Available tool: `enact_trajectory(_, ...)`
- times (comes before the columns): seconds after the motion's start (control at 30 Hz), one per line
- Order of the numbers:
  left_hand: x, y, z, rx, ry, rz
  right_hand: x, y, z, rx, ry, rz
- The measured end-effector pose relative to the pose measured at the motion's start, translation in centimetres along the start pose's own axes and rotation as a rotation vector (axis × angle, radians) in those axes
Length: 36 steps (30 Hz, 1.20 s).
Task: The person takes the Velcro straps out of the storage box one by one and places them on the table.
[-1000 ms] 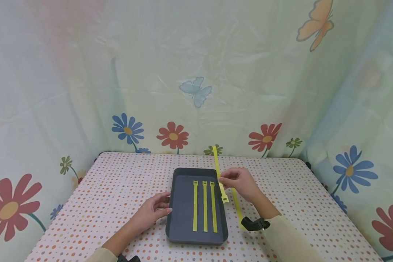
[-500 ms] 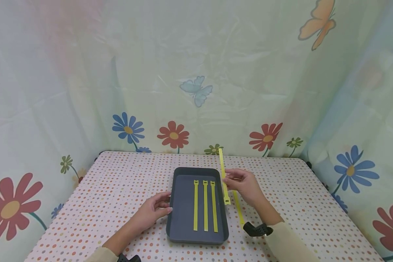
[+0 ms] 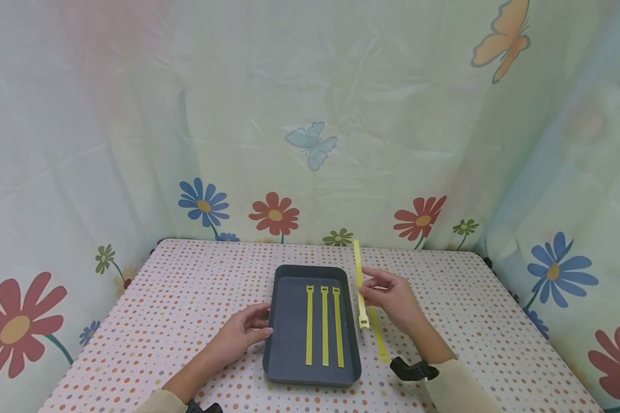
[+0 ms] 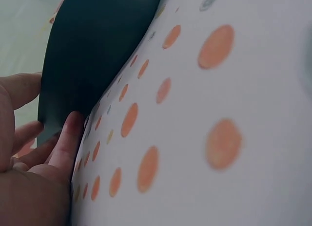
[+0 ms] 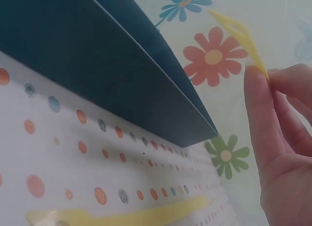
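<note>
My right hand pinches a yellow cable strap between thumb and fingertips, just right of the tray. The strap stands upright, its slotted head at the lower end. In the right wrist view, the slotted part of the strap shows past the fingertips. My left hand touches the dark grey tray at its left side, and in the left wrist view its fingertips rest against the outer wall. Three yellow straps lie side by side in the tray, slotted heads at the far end.
Another yellow strap lies on the dotted table, right of the tray and partly behind my right hand. A flowered curtain hangs behind the table. Black bands with cameras sit on both wrists.
My right hand has moved right, away from the tray's right rim, carrying the strap, which has swung from leaning left to nearly upright. The left hand has stayed at the tray.
</note>
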<state>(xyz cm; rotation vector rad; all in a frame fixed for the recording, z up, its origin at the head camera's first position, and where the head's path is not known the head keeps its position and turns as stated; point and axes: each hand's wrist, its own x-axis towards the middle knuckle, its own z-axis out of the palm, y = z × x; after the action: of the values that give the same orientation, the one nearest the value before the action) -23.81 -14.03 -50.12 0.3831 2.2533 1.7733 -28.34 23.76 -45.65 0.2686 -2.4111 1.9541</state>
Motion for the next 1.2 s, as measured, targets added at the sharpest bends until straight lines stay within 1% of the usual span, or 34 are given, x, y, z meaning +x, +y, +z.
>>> enact_trajectory(0.17,0.0,0.2,0.0,0.002,0.000,0.001,-0.2,0.0,-0.2,0.023,0.002,0.024)
enact_trajectory(0.37,0.1,0.2,0.0,0.007,-0.010,0.015,-0.6,-0.4,-0.4,0.004,0.001,0.043)
enact_trajectory(0.53,0.1,0.3,0.0,0.024,-0.009,0.013,-0.9,-0.6,-0.7,0.010,-0.006,0.053)
enact_trajectory(0.67,0.1,0.3,0.0,0.032,-0.014,0.014,-1.2,-0.5,-1.0,-0.020,-0.010,0.053)
enact_trajectory(0.87,-0.1,0.6,0.1,0.033,-0.011,0.012,-1.7,0.0,-1.4,-0.065,0.011,0.044)
enact_trajectory(1.0,-0.3,0.9,0.0,0.032,-0.010,0.009,-1.9,0.2,-1.7,-0.068,0.016,0.054)
enact_trajectory(1.2,-0.4,1.1,0.0,0.028,-0.023,0.025,-2.4,0.4,-2.3,-0.071,0.023,0.087)
